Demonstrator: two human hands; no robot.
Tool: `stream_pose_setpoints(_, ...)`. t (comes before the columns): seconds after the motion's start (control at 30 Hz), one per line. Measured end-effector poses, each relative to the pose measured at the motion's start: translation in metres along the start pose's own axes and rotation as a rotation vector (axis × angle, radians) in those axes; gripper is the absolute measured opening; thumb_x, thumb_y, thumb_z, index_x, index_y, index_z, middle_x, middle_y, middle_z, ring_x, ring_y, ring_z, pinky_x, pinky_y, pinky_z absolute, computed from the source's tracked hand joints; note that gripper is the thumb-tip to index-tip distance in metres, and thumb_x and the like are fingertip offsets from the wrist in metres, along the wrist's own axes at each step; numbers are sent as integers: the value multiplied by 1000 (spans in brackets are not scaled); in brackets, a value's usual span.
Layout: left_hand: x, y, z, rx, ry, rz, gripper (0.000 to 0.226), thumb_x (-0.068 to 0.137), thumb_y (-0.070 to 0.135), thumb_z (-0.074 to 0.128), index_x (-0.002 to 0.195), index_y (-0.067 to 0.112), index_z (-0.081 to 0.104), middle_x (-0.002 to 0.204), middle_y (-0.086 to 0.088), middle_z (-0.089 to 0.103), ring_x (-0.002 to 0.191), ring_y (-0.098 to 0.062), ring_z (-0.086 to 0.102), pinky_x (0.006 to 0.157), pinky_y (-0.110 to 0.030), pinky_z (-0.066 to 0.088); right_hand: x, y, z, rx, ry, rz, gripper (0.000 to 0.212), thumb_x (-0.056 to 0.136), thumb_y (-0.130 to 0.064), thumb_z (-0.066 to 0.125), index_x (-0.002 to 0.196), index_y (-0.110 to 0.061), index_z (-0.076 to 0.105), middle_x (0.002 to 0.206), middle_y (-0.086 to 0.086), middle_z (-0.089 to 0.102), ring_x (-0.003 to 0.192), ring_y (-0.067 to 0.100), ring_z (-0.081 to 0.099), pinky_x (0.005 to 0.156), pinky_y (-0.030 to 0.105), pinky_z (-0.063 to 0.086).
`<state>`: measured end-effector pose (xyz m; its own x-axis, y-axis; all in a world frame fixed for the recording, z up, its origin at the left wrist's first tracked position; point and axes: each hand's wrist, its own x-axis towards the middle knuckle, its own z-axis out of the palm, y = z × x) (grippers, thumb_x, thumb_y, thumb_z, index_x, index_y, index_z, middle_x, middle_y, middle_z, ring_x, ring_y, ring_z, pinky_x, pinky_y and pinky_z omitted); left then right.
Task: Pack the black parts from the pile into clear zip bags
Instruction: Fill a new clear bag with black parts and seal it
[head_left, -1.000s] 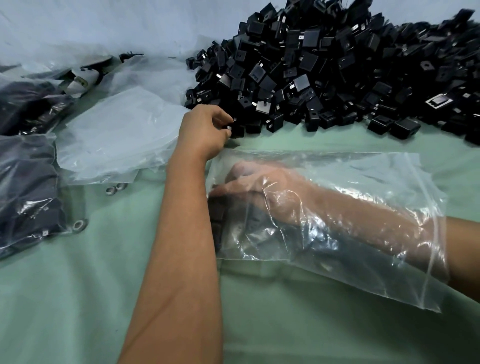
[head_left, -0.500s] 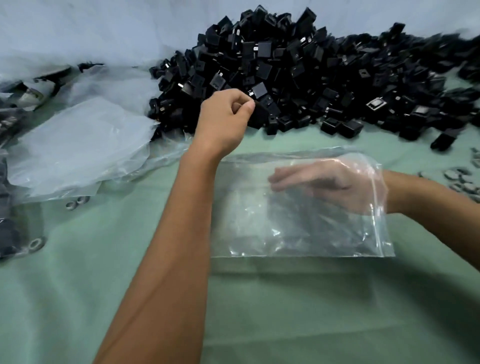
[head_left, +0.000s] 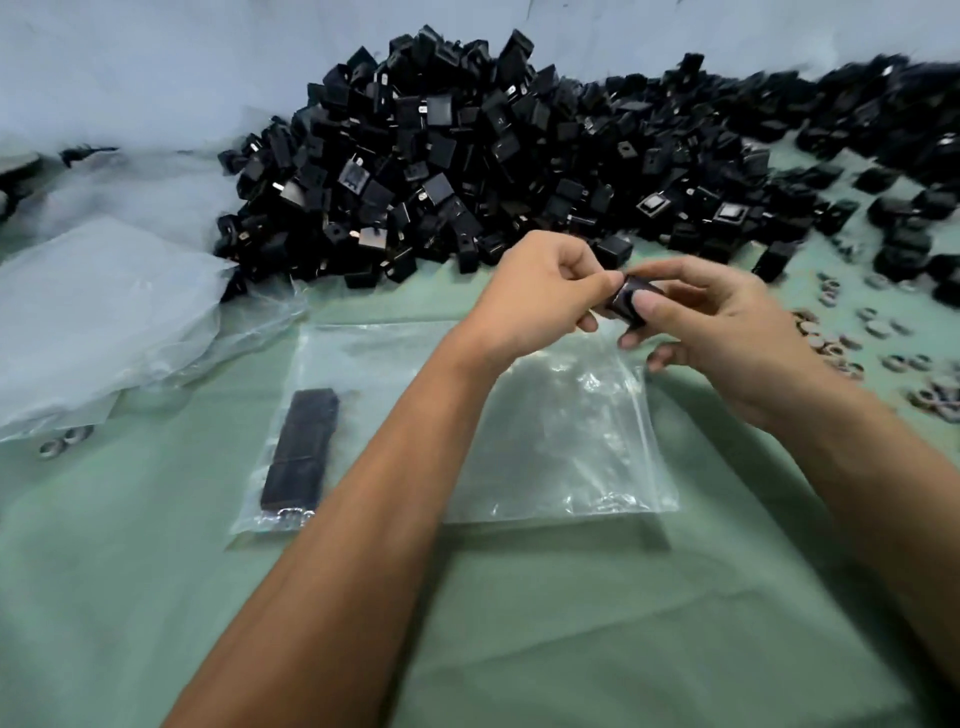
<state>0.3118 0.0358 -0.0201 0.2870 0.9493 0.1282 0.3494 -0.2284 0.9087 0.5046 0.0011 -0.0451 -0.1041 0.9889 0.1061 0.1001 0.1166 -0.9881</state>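
Note:
A big pile of small black parts (head_left: 467, 156) lies across the back of the green table. In front of it a clear zip bag (head_left: 561, 431) lies flat, with a short row of black parts (head_left: 301, 447) inside along its left edge. Above the bag's top right corner, my left hand (head_left: 535, 291) and my right hand (head_left: 727, 322) meet. One black part (head_left: 629, 301) is pinched between the fingers of both hands. My left forearm crosses over the bag.
A heap of empty clear bags (head_left: 104, 312) lies at the left. Small grey rings (head_left: 857, 348) are scattered at the right, and two more rings (head_left: 65, 447) lie near the left edge. A pale wall rises behind the pile.
My right hand has come out of the bag. My left hand moved right from the pile with a black part, and both hands now hold it above the bag.

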Motion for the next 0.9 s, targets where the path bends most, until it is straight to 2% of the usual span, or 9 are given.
stream_pose_setpoints(0.07, 1, -4, 3, 85, 14, 21, 23, 96, 22, 69, 76, 12, 67, 76, -2, 76, 63, -14, 68, 60, -26, 51, 1, 2, 2, 61, 37, 23, 20, 99, -7, 65, 118, -5, 70, 100, 14, 77, 73, 23, 71, 55, 24, 55)
stream_pose_setpoints(0.17, 1, -8, 3, 332, 13, 129, 12, 95, 15, 65, 90, 21, 74, 89, 10, 69, 81, -3, 59, 81, -30, 50, 4, 6, -4, 206, 189, 99, 14, 100, -7, 61, 108, -10, 72, 84, 7, 75, 58, 18, 63, 48, 21, 47)
stream_pose_setpoints(0.27, -4, -10, 4, 517, -207, 134, 52, 91, -8, 52, 107, 37, 74, 114, 4, 58, 111, -12, 40, 98, -25, 31, 3, 13, -11, 208, 272, 177, 24, 102, -9, 55, 105, -20, 77, 81, 8, 71, 53, 15, 52, 49, 21, 38)
stream_pose_setpoints(0.37, -8, -9, 6, 563, -324, 126, 71, 87, -18, 43, 104, 45, 73, 124, 6, 50, 121, -16, 31, 108, -32, 28, 2, 17, -17, 266, 241, 227, 27, 101, -6, 56, 105, -20, 79, 86, 3, 72, 55, 12, 55, 53, 18, 48)
stream_pose_setpoints(0.47, -9, -3, 4, 589, -285, 174, 59, 88, -13, 48, 94, 40, 72, 123, 6, 51, 122, -18, 32, 113, -38, 28, -1, 18, -24, 326, 87, 219, 28, 90, -2, 67, 115, -12, 76, 88, 6, 69, 59, 11, 58, 56, 17, 53)
stream_pose_setpoints(0.57, -7, -1, -5, 597, -238, 220, 34, 90, -1, 59, 93, 31, 73, 118, 1, 53, 119, -21, 35, 106, -31, 31, -7, 19, -25, 91, -88, 174, 36, 80, -5, 75, 115, -13, 76, 83, 15, 69, 56, 14, 56, 53, 18, 50)
stream_pose_setpoints(0.67, -8, 2, -13, 548, -222, 215, 25, 83, 4, 63, 89, 26, 74, 114, -3, 54, 113, -20, 40, 85, -22, 34, -14, 13, -16, -89, -245, 91, 38, 81, -19, 80, 118, -12, 73, 85, 20, 73, 57, 20, 54, 49, 21, 45)
stream_pose_setpoints(0.77, -10, 5, -17, 484, -193, 209, 19, 79, 5, 68, 84, 23, 74, 110, -3, 56, 103, -18, 49, 67, -12, 33, -18, 6, -9, -230, -244, -58, 41, 75, -31, 84, 112, -16, 75, 85, 7, 73, 67, 11, 61, 60, 20, 48)
stream_pose_setpoints(0.9, -11, 7, -23, 487, -177, 217, 19, 78, 6, 71, 83, 25, 74, 99, -1, 57, 86, -18, 54, 68, -27, 45, -22, 1, -4, -346, -200, -256, 35, 77, -29, 83, 108, -15, 78, 72, -2, 51, 61, 15, 43, 61, 20, 38)
